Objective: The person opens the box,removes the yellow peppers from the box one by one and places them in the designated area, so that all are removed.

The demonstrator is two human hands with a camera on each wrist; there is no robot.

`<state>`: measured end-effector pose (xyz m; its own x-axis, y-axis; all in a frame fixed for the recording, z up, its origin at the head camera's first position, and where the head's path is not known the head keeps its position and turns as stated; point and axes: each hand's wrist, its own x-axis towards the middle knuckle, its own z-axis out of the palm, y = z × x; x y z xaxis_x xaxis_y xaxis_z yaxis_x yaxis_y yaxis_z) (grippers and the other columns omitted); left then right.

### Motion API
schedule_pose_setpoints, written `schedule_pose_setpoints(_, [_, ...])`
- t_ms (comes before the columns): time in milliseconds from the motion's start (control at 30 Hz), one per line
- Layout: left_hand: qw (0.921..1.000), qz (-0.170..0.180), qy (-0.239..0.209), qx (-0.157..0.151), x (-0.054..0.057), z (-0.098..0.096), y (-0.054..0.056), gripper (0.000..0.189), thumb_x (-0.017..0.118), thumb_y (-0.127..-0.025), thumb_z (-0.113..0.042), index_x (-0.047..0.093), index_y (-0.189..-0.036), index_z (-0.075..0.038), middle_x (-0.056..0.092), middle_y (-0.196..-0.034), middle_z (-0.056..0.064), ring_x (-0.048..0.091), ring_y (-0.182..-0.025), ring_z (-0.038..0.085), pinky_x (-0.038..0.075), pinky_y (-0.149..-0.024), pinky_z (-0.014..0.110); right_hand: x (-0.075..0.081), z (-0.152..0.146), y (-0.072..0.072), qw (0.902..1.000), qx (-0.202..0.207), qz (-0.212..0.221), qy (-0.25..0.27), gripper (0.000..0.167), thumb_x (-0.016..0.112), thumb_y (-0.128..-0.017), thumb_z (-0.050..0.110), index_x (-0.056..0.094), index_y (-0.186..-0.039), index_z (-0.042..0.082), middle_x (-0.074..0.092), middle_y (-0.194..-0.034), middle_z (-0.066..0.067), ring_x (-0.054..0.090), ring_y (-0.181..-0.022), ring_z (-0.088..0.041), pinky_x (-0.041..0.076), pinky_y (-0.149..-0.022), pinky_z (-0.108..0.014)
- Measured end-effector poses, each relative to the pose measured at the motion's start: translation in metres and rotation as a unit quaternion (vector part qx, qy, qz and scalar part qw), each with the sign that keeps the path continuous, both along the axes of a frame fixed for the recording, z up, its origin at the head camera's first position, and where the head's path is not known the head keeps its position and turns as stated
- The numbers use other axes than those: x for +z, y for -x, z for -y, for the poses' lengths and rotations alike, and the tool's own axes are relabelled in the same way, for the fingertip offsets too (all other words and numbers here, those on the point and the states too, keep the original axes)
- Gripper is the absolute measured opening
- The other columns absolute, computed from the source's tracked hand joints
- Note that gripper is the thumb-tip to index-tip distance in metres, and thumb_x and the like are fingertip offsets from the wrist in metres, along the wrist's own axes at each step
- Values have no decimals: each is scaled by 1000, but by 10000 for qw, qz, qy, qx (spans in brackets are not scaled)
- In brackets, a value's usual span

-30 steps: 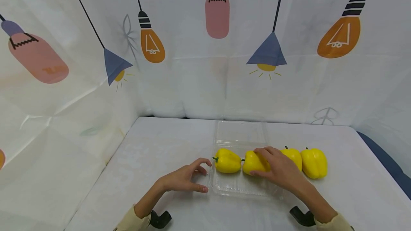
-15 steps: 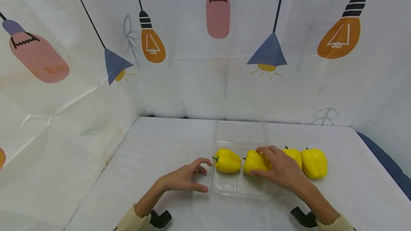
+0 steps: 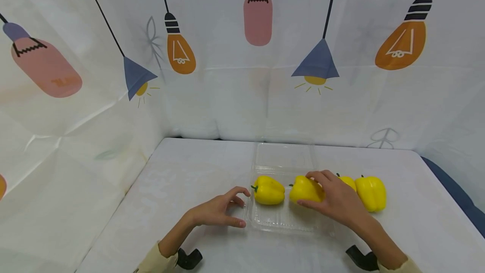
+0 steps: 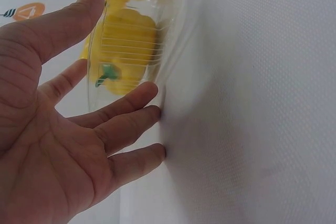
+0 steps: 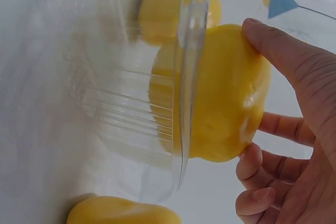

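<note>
"Holding what with the right hand (image 3: 339, 199)?"

"Gripping a yellow pepper (image 3: 306, 191), with thumb in front and fingers behind, over the right part of the clear container (image 3: 267, 220). Dipping partly below the rim, judging by the right wrist view."

"And gripping anything with the left hand (image 3: 217, 210)?"

"Nothing. Spreading thumb and fingers wide beside the left edge. Not showing clearly whether touching the wall."

"Risking what from here?"

"Possibly tilting or sliding the thin, light-looking container, by pressing the pepper against the right wall while not pinning the left."

"Worrying about the grip too?"

"Somewhat. Perhaps dropping the smooth-looking pepper by loosening thumb and fingers too early, then rolling into the first pepper (image 3: 269, 191), lying inside on the left with its stem toward the left wall."

"Watching anything on the right?"

"Yes: possibly knocking the half-hidden pepper (image 3: 347, 181) into the outermost pepper (image 3: 371, 194), both on the table (image 3: 178, 180), by swinging back too low."
</note>
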<state>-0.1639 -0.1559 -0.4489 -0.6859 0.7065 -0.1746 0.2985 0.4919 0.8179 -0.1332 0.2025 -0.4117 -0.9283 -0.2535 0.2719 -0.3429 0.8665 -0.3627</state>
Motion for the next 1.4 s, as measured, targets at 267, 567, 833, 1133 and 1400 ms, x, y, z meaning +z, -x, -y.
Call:
schedule_pose_setpoints(267, [10000, 0, -10, -24, 1, -1, 0, 71, 78, -85, -39, 35, -141, -27, 61, -125, 0, 53, -120, 17, 38, -105, 50, 8, -3, -4, 9999, -77, -63, 92, 72, 74, -72, 69, 59, -119, 17, 61, -107, -3, 57, -80, -16, 52, -69, -37])
schedule_pose_setpoints(567, [9999, 105, -62, 8, 4, -1, -2, 69, 78, -86, -34, 36, -140, -27, 61, -125, 0, 53, -120, 20, 36, -105, 53, 14, -9, -9, 9993, -198, -310, 92, 71, 76, -71, 69, 56, -118, 19, 60, -104, -1, 56, -79, -16, 50, -66, -34])
schedule_pose_setpoints(833, [10000, 65, -43, -19, 2, -1, -1, 70, 78, -86, -37, 35, -140, -29, 60, -125, -3, 53, -120, 18, 37, -105, 51, 17, -15, -13, 9985, -329, -399, 199, 70, 76, -71, 68, 56, -117, 18, 60, -103, -1, 55, -79, -17, 48, -63, -33])
schedule_pose_setpoints(1133, [9999, 110, -133, -2, 3, -1, -3, 68, 79, -86, -33, 36, -139, -30, 61, -124, -2, 54, -120, 19, 37, -105, 50, 21, -21, -17, 9969, -591, -368, 376, 71, 79, -71, 64, 55, -117, 16, 58, -103, -6, 55, -79, -20, 48, -62, -34])
schedule_pose_setpoints(1400, [9999, 47, -95, -29, 2, -1, -3, 69, 78, -86, -37, 36, -140, -28, 60, -124, -2, 54, -120, 19, 37, -105, 50, 23, -28, -19, 9956, -776, -344, 402, 72, 79, -72, 64, 55, -120, 15, 57, -103, -8, 54, -80, -22, 48, -61, -34])
